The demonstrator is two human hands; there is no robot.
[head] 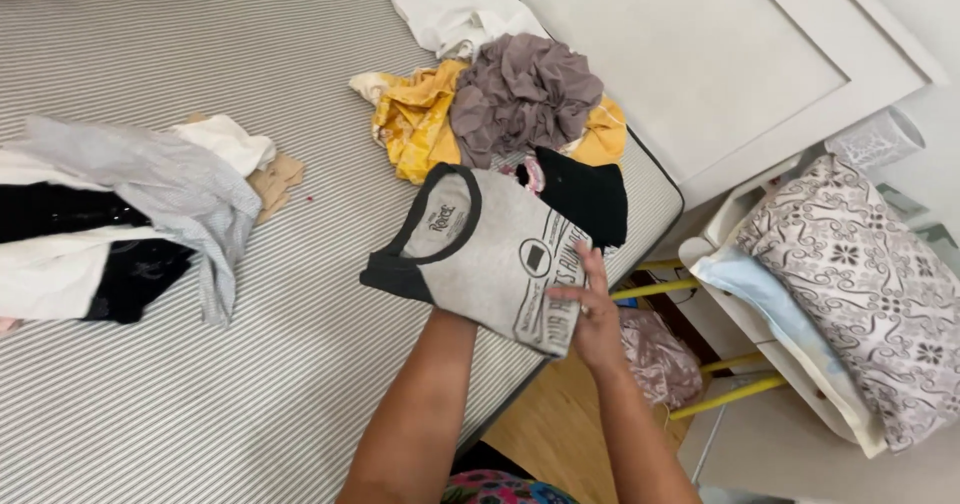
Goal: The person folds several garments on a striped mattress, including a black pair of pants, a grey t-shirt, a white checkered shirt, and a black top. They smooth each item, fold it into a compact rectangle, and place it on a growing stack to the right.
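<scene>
Holding a folded grey cotton T-shirt with black collar and sleeve trim (487, 254) above the edge of a grey-and-white striped mattress (300, 384), the person is seen from the single head view. The right hand (590, 314) lies flat and open on the shirt's near edge, fingers extended over the printed panel. The left hand is hidden beneath the shirt; only its forearm shows, so its grasp cannot be told, though it appears to support the garment from below.

Beyond the right hand, a crumpled heap waits unfolded: a mauve-grey wrinkled garment (522, 94), a yellow patterned cloth (415, 124), a black garment (588, 199) and a white cloth (450, 4). Well to the left of the left forearm, a loose group of grey, white and black clothes (120, 224) lies flatter on the mattress.

To the right of the right hand, off the mattress, a floral grey-and-white pillow (860, 284) rests on a white rack.

Judged from this arrangement, the folding is partway through: one shirt is nearly folded, and the heap beyond is untouched.
</scene>
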